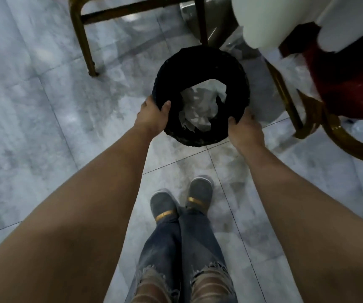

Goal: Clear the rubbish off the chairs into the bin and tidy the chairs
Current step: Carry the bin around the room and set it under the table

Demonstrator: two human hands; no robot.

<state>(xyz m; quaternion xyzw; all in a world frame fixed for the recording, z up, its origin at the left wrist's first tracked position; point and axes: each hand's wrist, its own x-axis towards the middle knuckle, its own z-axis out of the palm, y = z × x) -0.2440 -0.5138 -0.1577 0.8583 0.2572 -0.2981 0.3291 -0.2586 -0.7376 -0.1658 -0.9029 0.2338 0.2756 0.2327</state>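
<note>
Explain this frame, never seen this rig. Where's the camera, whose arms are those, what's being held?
There is no machine here. A person wears one wide-angle camera on the head, looking down, so the bare arms are their own. The left hand and right hand each grip the rim of a round black bin, thumbs hooked over the edge. Crumpled white paper lies inside it. I cannot tell whether the bin rests on the floor or is lifted. Below are grey floor tiles and the person's grey shoes. A gold chair frame stands at upper left. At right is a chair with a red seat and a white cover.
</note>
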